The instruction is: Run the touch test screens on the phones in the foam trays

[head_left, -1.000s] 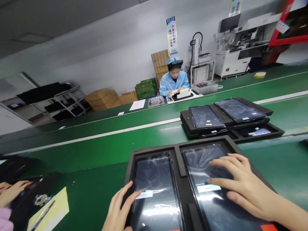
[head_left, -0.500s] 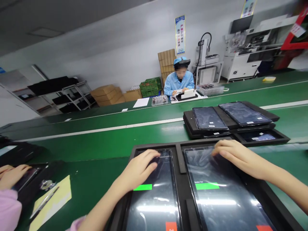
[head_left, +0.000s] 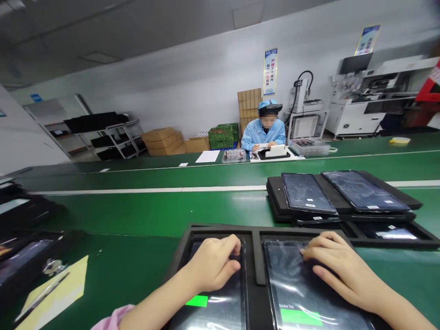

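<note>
2 tablets lie side by side in a black tray at 6 o'clock on the green belt. The left hand rests on the top end of the left tablet, fingers curled loosely together, clamped on nothing; a green bar glows on the screen just below it. The right hand lies on the right tablet, fingers spread flat on the glass, gripping nothing. At 2 o'clock, well apart, a stack of trays carries 2 more tablets. At 12 o'clock a worker in blue sits behind the belt. At 8 o'clock lies a yellow sheet.
</note>
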`<state>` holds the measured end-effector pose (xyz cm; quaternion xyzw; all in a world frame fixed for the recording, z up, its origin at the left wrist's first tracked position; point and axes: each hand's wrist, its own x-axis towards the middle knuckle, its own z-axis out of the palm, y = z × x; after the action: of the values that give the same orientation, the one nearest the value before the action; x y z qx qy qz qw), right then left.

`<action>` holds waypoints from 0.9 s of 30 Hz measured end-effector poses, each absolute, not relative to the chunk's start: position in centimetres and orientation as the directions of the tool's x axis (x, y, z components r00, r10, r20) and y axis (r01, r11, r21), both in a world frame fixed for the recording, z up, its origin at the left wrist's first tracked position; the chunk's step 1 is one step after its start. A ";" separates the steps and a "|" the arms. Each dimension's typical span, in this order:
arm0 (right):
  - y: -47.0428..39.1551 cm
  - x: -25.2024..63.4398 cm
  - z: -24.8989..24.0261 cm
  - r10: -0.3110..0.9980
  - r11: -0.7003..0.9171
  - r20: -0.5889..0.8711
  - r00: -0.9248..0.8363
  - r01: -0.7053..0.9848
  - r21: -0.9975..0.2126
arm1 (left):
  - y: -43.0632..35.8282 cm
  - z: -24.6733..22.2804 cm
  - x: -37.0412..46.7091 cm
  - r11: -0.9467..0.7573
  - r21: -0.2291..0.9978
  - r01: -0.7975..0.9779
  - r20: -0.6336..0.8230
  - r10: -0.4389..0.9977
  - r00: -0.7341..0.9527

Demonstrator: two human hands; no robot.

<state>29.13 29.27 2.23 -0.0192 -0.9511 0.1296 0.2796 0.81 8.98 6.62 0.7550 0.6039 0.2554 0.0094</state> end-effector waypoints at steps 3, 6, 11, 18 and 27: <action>29.4 29.3 2.3 0.134 0.945 0.542 -0.830 -0.058 -0.322 | 9.0 6.9 0.4 -0.236 0.351 0.906 0.412 0.908 0.077; 29.4 29.0 2.3 0.174 0.956 0.523 -0.835 0.015 -0.294 | 9.1 6.9 0.4 -0.258 0.292 0.921 0.326 0.932 0.158; 29.2 29.2 2.4 0.177 0.878 0.545 -0.819 -0.119 -0.464 | 8.7 7.2 0.4 -0.319 0.328 0.889 0.341 0.918 0.203; 29.7 29.5 1.7 0.488 0.868 0.663 -0.568 0.234 -0.438 | 8.8 8.1 -0.8 -0.218 0.221 0.951 0.475 0.875 0.090; 29.5 28.9 1.8 0.401 0.915 0.685 -0.609 0.299 -0.270 | 9.4 8.2 -1.7 -0.118 0.282 0.952 0.346 0.938 0.014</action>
<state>28.90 29.48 1.78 -0.1956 -0.8946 0.0644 0.3967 -1.72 9.40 8.15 0.7118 0.6639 0.2288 -0.0150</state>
